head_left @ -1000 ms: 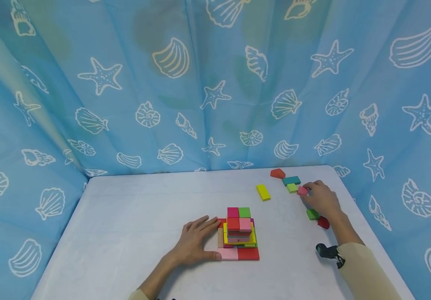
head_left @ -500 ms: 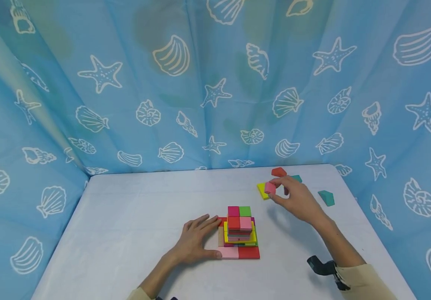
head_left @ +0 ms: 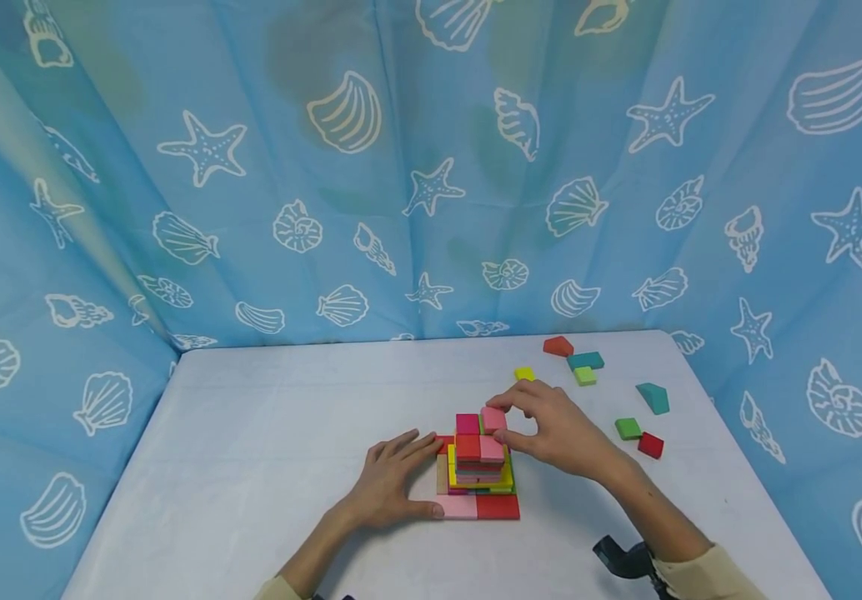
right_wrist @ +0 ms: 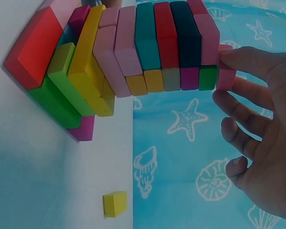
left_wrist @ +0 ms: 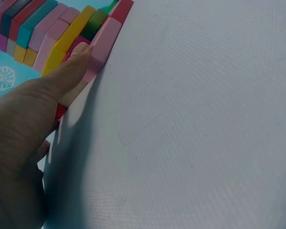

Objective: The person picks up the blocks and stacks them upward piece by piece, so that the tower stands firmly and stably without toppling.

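A tower of coloured wooden blocks [head_left: 468, 448] stands on a wide, flat base of red, pink and brown blocks. My right hand [head_left: 558, 429] pinches a pink block [head_left: 494, 419] between thumb and fingers at the tower's top right. In the right wrist view that pink block [right_wrist: 226, 78] lies against the top layer, over the green block [right_wrist: 207, 76]. My left hand [head_left: 389, 483] rests on the table at the tower's left with fingers spread. In the left wrist view its thumb touches the base beside a pink block [left_wrist: 103, 45]; its other fingers are mostly hidden.
Loose blocks lie on the right: green [head_left: 628, 428], dark red [head_left: 651, 445], teal [head_left: 653, 397], light green [head_left: 585, 376], another teal [head_left: 585, 360] and orange-red [head_left: 558, 345]. A yellow block [head_left: 524, 373] is partly behind my right hand. A shell-patterned blue curtain [head_left: 431, 250] surrounds the table.
My right hand has picked up the pink block from the loose ones at the right and carried it left to the tower's top. My left hand has stayed at the base.
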Action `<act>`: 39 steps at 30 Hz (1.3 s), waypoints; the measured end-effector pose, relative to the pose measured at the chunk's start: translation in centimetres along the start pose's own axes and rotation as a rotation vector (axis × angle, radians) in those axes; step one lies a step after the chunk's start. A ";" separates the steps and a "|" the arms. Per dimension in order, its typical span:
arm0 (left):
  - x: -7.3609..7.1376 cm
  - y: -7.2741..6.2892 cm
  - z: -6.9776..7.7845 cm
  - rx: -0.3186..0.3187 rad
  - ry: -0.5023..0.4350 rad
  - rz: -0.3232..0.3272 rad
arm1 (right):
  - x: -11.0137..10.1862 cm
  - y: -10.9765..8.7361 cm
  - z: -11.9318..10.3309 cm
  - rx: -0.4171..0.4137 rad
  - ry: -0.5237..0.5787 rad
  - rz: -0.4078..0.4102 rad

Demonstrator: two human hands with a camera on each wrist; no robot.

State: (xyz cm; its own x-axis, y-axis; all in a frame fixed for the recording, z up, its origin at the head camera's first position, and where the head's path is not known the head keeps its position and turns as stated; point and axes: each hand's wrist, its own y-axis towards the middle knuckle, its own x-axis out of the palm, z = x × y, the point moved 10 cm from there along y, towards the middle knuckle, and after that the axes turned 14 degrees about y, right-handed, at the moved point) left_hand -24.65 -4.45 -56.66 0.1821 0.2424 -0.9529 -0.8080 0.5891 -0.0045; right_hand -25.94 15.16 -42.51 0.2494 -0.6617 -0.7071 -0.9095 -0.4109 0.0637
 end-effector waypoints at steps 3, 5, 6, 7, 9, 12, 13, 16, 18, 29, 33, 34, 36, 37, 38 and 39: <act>0.1 0.0 0.0 -0.007 0.000 -0.010 | 0.2 0.1 -0.1 -0.001 -0.005 -0.002; 0.1 0.0 0.0 -0.008 0.003 -0.010 | 0.2 0.1 -0.1 -0.005 -0.012 -0.001; 0.0 0.0 0.0 -0.008 0.003 -0.007 | 0.2 0.1 -0.2 -0.007 -0.014 0.000; 0.0 0.0 0.0 -0.009 0.004 -0.007 | 0.2 0.1 -0.2 -0.009 -0.017 0.001; -0.1 0.0 0.0 -0.008 0.006 -0.003 | 0.2 0.1 -0.2 -0.010 -0.023 0.003; -0.1 0.0 0.1 -0.004 0.008 0.008 | 0.3 0.1 -0.1 -0.006 -0.022 0.005; -0.1 0.0 0.1 -0.004 0.008 0.010 | 0.3 0.1 -0.1 -0.002 -0.021 0.005; -0.1 0.0 0.1 -0.007 0.008 0.013 | 0.3 0.2 -0.1 0.009 -0.018 0.006; -0.1 0.0 0.1 -0.009 0.009 0.012 | 0.4 0.2 0.0 0.018 -0.018 0.006; -0.1 0.0 0.2 -0.003 0.015 0.014 | -1.6 -0.2 2.1 0.019 0.066 0.070; -0.2 0.0 0.3 -0.004 0.015 0.015 | -3.0 0.1 5.7 0.038 0.101 0.144; -0.3 0.0 0.3 -0.001 0.012 0.021 | -3.3 0.2 6.9 0.052 0.106 0.161; -0.4 -0.1 0.3 0.003 0.005 0.026 | -3.6 0.5 9.4 0.088 0.110 0.185; -0.4 -0.1 0.3 0.005 0.001 0.027 | -3.7 0.7 10.7 0.111 0.103 0.193; -0.3 -0.1 0.3 0.004 -0.002 0.025 | -3.8 0.8 12.0 0.137 0.096 0.202; -0.3 0.0 0.3 0.003 -0.003 0.021 | -3.9 0.9 13.3 0.159 0.085 0.211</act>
State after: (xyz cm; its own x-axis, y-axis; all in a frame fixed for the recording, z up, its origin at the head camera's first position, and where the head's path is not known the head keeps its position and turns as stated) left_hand -24.52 -4.34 -56.32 0.1668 0.2571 -0.9519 -0.8098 0.5864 0.0164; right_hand -32.17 25.69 -49.04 0.0695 -0.7754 -0.6277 -0.9835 -0.1587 0.0872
